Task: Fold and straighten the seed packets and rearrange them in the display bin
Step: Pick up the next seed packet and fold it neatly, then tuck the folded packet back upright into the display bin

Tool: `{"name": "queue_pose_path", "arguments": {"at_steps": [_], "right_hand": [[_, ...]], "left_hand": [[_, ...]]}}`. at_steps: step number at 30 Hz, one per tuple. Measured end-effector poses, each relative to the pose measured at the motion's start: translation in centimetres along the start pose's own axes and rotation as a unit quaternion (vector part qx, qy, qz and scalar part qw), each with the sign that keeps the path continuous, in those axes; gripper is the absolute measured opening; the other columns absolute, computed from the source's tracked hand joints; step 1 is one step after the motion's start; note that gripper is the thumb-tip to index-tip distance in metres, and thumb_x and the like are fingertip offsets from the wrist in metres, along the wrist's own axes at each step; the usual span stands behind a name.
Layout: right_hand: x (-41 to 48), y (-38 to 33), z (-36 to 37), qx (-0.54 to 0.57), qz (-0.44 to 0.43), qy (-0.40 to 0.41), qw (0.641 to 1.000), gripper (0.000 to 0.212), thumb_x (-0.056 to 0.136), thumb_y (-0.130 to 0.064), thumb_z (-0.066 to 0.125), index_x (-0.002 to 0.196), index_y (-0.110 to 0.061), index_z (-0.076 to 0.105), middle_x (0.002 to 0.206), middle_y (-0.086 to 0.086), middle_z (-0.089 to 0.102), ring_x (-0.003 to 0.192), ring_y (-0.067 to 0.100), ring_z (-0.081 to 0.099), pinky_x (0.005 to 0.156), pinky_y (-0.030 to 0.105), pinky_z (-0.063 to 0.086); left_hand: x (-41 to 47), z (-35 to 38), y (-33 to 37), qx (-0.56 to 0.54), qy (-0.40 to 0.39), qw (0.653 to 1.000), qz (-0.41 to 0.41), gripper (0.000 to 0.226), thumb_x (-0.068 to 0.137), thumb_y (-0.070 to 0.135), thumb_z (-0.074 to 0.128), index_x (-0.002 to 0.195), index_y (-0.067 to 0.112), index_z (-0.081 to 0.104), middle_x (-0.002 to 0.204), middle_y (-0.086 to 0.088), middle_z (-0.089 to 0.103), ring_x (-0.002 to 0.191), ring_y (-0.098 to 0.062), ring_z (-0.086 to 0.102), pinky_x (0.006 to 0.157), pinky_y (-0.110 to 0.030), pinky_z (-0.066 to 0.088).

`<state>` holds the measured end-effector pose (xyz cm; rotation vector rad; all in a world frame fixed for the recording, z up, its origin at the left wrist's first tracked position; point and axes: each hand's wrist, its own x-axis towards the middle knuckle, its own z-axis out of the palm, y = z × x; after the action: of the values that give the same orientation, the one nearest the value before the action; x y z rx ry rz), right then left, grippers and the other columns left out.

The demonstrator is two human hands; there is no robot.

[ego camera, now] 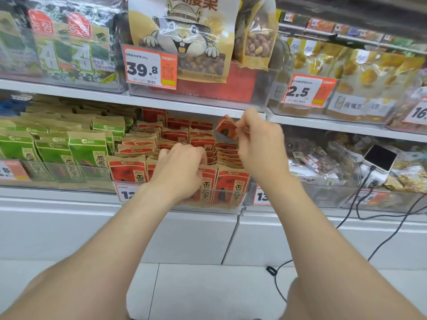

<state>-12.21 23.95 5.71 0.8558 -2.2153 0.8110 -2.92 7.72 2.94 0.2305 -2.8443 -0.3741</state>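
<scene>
Red and brown seed packets (232,181) stand in rows inside a clear display bin (231,210) on the lower shelf. My left hand (182,167) reaches into the middle of the bin, its fingers curled over the tops of the front packets. Above the back right rows, my right hand (261,144) pinches a single red packet (227,128) by its top edge. That packet is lifted clear of the others and hangs tilted.
Green seed packets (85,148) fill the bin to the left. A shelf edge (184,105) runs just above my right hand, with price tags (151,69) and nut bags above. To the right lie mixed snack bags, a white phone (379,159) and a black cable (360,211).
</scene>
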Motion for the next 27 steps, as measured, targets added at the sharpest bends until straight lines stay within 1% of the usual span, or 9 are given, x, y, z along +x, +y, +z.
{"name": "queue_pose_path", "arguments": {"at_steps": [5,8,11,14,16,19,22,24,27], "right_hand": [[1.4,1.8,3.2,-0.113,-0.065,-0.081,0.988,0.028,0.085,0.013,0.06,0.1,-0.009,0.057,0.081,0.011,0.067,0.069,0.042,0.058,0.058,0.045,0.049],[2.4,2.8,4.0,-0.151,-0.031,-0.104,0.983,0.019,0.096,-0.004,0.064,0.11,-0.015,0.071,0.091,0.01,0.074,0.084,0.041,0.065,0.063,0.042,0.047],[3.0,3.0,5.0,-0.179,0.033,-0.16,0.97,0.018,0.105,-0.016,0.06,0.121,-0.016,0.07,0.1,0.014,0.073,0.092,0.041,0.067,0.068,0.04,0.046],[3.3,3.0,5.4,-0.241,0.035,-0.188,0.951,0.037,0.098,-0.003,0.058,0.134,-0.01,0.061,0.114,0.018,0.071,0.104,0.043,0.067,0.08,0.045,0.047],[3.7,3.0,5.6,-0.278,0.032,-0.182,0.943,0.04,0.096,-0.002,0.059,0.136,-0.009,0.06,0.118,0.018,0.07,0.11,0.042,0.066,0.086,0.047,0.048],[4.3,2.8,6.3,-0.299,0.049,-0.215,0.929,0.033,0.098,-0.007,0.058,0.131,-0.009,0.063,0.12,0.019,0.07,0.114,0.042,0.064,0.094,0.047,0.047],[4.5,2.4,7.3,-0.321,0.081,-0.283,0.9,0.035,0.103,-0.023,0.053,0.135,-0.012,0.061,0.133,0.021,0.067,0.132,0.044,0.052,0.109,0.051,0.038],[4.7,2.4,7.8,-0.325,0.106,-0.278,0.898,0.034,0.102,-0.023,0.052,0.133,-0.01,0.059,0.136,0.022,0.064,0.137,0.046,0.045,0.112,0.052,0.032],[4.7,2.5,7.9,-0.297,0.127,-0.2,0.925,0.023,0.098,-0.006,0.06,0.12,-0.006,0.064,0.123,0.023,0.069,0.124,0.046,0.057,0.105,0.049,0.042]], "left_hand": [[0.1,0.2,-0.9,-0.011,0.011,1.0,0.007,0.021,0.103,0.021,0.067,0.118,0.036,0.066,0.113,0.008,0.069,0.119,-0.022,0.055,0.105,-0.05,0.035],[0.2,0.4,-1.1,-0.011,0.024,1.0,0.009,0.02,0.103,0.022,0.069,0.115,0.037,0.067,0.112,0.009,0.07,0.119,-0.021,0.057,0.107,-0.049,0.033],[0.5,0.4,-1.4,-0.001,0.038,0.999,0.023,0.019,0.1,0.024,0.073,0.114,0.037,0.068,0.119,0.011,0.066,0.124,-0.022,0.05,0.107,-0.046,0.033],[0.8,0.5,-1.9,-0.004,0.051,0.998,0.044,0.023,0.096,0.023,0.075,0.113,0.037,0.067,0.129,0.011,0.057,0.129,-0.021,0.039,0.11,-0.045,0.031],[1.0,0.6,-2.0,-0.022,0.037,0.998,0.04,0.024,0.096,0.023,0.073,0.114,0.038,0.064,0.13,0.011,0.054,0.129,-0.02,0.039,0.112,-0.046,0.029],[1.3,0.6,-2.0,-0.034,0.003,0.999,0.023,0.022,0.097,0.025,0.07,0.112,0.039,0.063,0.12,0.012,0.057,0.125,-0.019,0.045,0.11,-0.049,0.031],[1.4,0.4,-2.1,-0.048,-0.015,0.999,0.014,0.02,0.094,0.029,0.069,0.108,0.04,0.061,0.114,0.014,0.059,0.123,-0.019,0.046,0.106,-0.05,0.033],[1.4,0.2,-2.1,-0.048,-0.021,0.999,0.012,0.018,0.093,0.033,0.07,0.108,0.04,0.062,0.116,0.013,0.06,0.125,-0.019,0.046,0.107,-0.051,0.034],[1.5,0.1,-2.1,-0.056,-0.022,0.998,0.012,0.015,0.093,0.037,0.069,0.107,0.039,0.063,0.117,0.013,0.062,0.126,-0.019,0.047,0.107,-0.051,0.037]]}}
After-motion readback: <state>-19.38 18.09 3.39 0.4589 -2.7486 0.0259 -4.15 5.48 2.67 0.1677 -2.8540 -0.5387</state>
